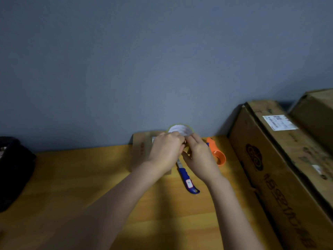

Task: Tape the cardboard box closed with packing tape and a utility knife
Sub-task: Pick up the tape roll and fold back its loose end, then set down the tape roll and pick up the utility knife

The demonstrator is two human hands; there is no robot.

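A roll of packing tape [180, 129] with a greenish rim is held up above a small cardboard box [142, 150] at the back of the wooden table. My left hand [165, 150] and my right hand [200, 157] both grip the roll, fingers meeting at its lower edge. The box lies flat under my left hand, a strip of tape running across its top. A blue utility knife [187, 179] lies on the table below my hands. An orange tape dispenser [216, 152] sits just right of my right hand.
Large cardboard cartons [281, 159] stand along the right edge of the table [72, 177]. A black bag [12, 170] sits at the left edge. A grey-blue wall [144, 60] rises right behind the box.
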